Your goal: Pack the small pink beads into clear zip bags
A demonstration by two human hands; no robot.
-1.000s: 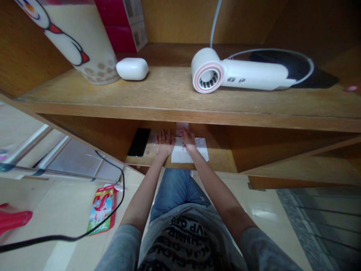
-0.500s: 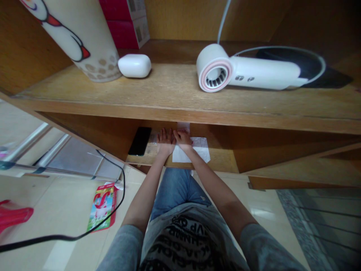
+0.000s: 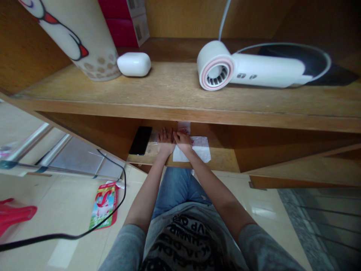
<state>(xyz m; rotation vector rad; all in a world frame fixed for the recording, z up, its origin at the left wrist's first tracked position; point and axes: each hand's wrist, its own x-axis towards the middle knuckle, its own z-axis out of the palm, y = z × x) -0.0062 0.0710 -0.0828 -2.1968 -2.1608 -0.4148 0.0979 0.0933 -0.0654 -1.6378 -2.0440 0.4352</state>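
Note:
On the lower shelf, my left hand lies flat with its fingers stretched forward, apart from one another. Close beside it, my right hand has its fingers bent and drawn together; anything between them is too small to make out. White paper with small red marks lies partly under my right hand and wrist. Beyond the fingertips is another pale slip with reddish print. A bit of clear plastic seems to show by my left fingers. To the left of that hand rests a black phone.
The upper shelf overhangs my hands. It carries a large cup, a white earbud case, dark pink boxes and a white handheld fan with a cable. A black cord hangs at the lower left.
Both hands stay in nearly the same place and pose. The whole view has shifted very slightly.

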